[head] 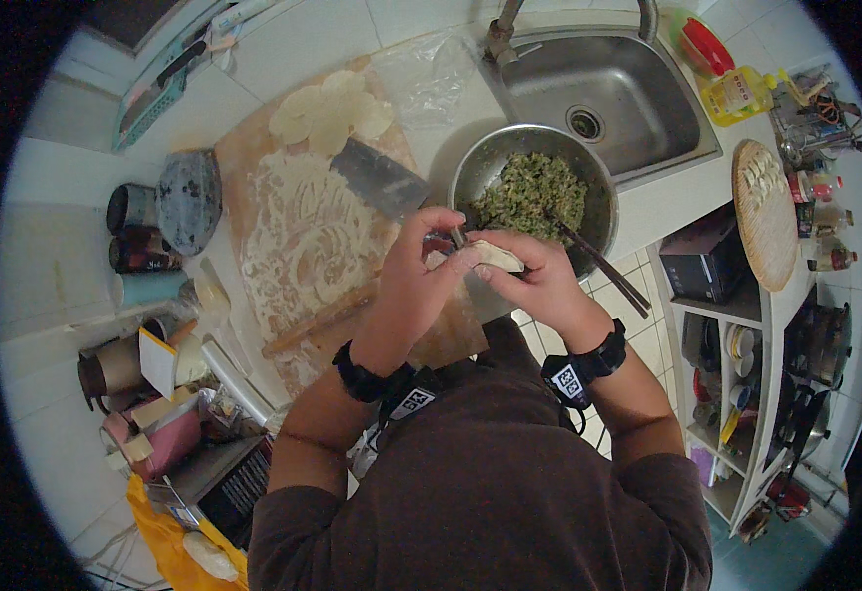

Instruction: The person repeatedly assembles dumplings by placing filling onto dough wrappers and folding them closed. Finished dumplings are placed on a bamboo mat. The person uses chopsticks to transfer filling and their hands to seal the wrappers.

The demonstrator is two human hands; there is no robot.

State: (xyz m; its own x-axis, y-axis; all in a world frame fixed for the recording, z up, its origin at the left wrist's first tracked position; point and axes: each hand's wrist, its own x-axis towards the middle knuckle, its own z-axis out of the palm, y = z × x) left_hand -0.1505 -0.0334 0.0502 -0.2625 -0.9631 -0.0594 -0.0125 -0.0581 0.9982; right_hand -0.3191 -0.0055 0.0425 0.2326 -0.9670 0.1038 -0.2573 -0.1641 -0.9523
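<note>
My left hand (425,270) and my right hand (545,277) meet in front of my body and pinch a pale, folded dumpling (501,256) between their fingers. A short metal piece (459,236) shows at my left fingers; I cannot tell what it belongs to. Just beyond my hands stands a steel bowl (461,159) with chopped green filling (541,188). Dark chopsticks (612,273) lean in it and stick out over its near right rim. To the left, a floured wooden board (420,332) bears a cleaver (380,177), a rolling pin (320,321) and several round dough wrappers (327,111).
A steel sink (623,81) lies behind the bowl. On the right counter, a round woven tray (763,244) holds several dumplings (764,177), near a yellow detergent bottle (737,96). Jars (143,251) and a grey lidded pot-like object (188,201) line the left wall.
</note>
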